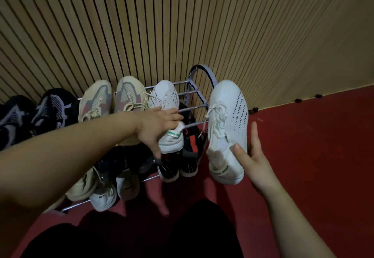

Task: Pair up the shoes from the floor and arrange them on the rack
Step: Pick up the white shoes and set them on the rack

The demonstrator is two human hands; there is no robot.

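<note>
Head view of a shoe rack (197, 91) against a slatted wall. The left hand (156, 125) lies on a white shoe (167, 116) already set on the top tier, fingers spread over its laces, pressing rather than clasping. The right hand (250, 156) grips the heel of the matching white shoe (226, 130), held in the air just beside the rack's right end. A beige pair (113, 100) and a dark pair (36, 112) fill the tier to the left; more shoes sit below. Little bar space remains on the right, so the held shoe may overhang the end and tip off, or its dangling lace may snag a bar.
</note>
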